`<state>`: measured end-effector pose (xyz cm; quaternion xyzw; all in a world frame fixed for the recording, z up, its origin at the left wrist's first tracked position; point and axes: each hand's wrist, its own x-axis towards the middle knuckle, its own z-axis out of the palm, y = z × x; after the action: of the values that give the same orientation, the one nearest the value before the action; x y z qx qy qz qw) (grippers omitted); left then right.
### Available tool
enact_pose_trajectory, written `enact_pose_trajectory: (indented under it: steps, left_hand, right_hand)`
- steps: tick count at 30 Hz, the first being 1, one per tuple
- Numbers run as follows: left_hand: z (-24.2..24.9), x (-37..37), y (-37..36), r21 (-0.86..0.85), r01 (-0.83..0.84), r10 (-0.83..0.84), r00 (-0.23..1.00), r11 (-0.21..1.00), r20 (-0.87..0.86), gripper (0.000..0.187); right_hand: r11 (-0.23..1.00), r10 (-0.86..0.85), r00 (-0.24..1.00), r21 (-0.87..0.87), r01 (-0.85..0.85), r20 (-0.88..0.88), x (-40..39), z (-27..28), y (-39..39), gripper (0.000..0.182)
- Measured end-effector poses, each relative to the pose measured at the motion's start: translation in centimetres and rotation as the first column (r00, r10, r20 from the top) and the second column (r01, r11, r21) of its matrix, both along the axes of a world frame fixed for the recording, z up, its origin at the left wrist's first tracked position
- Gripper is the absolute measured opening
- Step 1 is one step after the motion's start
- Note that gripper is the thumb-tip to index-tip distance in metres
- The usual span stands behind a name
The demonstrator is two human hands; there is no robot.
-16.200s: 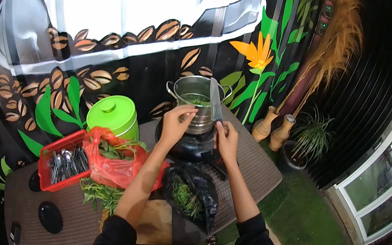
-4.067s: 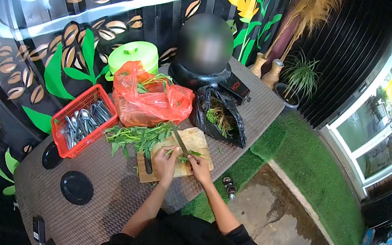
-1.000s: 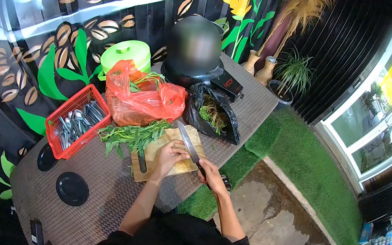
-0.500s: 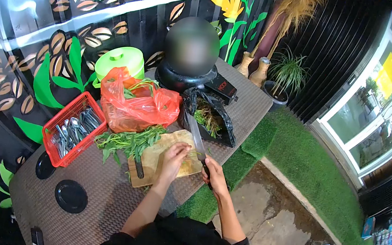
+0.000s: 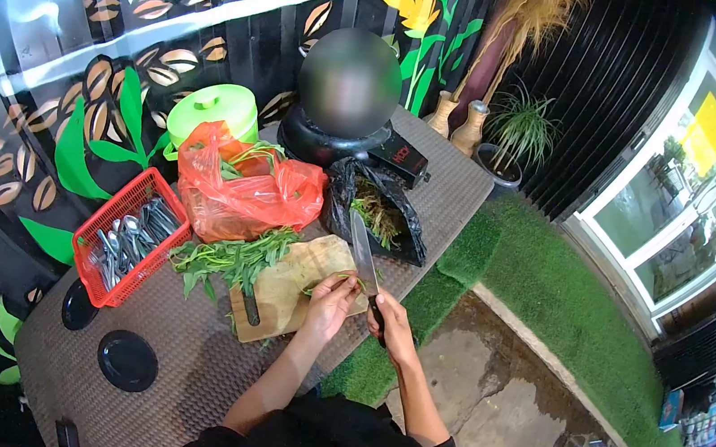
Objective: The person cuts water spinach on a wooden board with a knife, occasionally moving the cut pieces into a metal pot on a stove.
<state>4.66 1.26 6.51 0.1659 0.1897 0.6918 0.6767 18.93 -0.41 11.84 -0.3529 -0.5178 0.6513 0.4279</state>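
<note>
Change: since half a second earlier the knife (image 5: 363, 251) has been swung a little nearer the left hand (image 5: 331, 300), and the fingers of that hand have been closed onto the greens on the board; a second earlier the blade was held higher and angled away.
Right hand: the right hand (image 5: 391, 318) is seen at the near edge of the surface (image 5: 177, 362), its grip wrapped tight around the dark knife handle, the blade pointing away toward the black bag (image 5: 382, 213).
Left hand: just beside the blade, fingertips pinched on a few cut green stems (image 5: 334, 284) at the right end of the cutting board (image 5: 290, 291).
Handling: the stems are judged light, soft and limp, easily bruised and apt to slide apart; they are best gathered into a bunch and held down close to the cut, fingertips curled back. The knife is stiff and sharp, to be taken only by its handle.
Middle: a loose heap of leafy greens (image 5: 232, 254) lies across the left end of the board; a red basket (image 5: 95, 230) of spoons stands to the left.
Farther: an orange bag (image 5: 244, 195) with more greens, the black bag with trimmings, a green lidded pot (image 5: 210, 109), and a black burner (image 5: 323, 142) with a blurred round thing on it.
</note>
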Motion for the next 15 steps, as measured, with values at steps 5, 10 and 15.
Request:
enact_pose_trajectory:
  steps: [5,10,15]
  left_hand:
    - [0.48,-0.10,-0.40,0.045,-0.002,0.002,1.000,0.999,0.006,0.015]
    - [0.67,0.06,-0.43,0.044,0.011,-0.009,0.999,0.999,-0.033,0.013]
    - [0.36,-0.54,-0.26,0.091,0.079,-0.076,0.996,0.993,-0.040,0.016]
  right_hand:
    - [0.999,-0.014,0.999,0.047,0.013,0.030,-0.18,-0.72,-0.09,0.039]
    - [0.987,-0.062,0.997,0.154,0.056,0.038,-0.59,-0.35,-0.24,0.038]
    - [0.991,-0.031,0.998,0.134,0.024,0.048,-0.30,-0.22,-0.21,0.038]
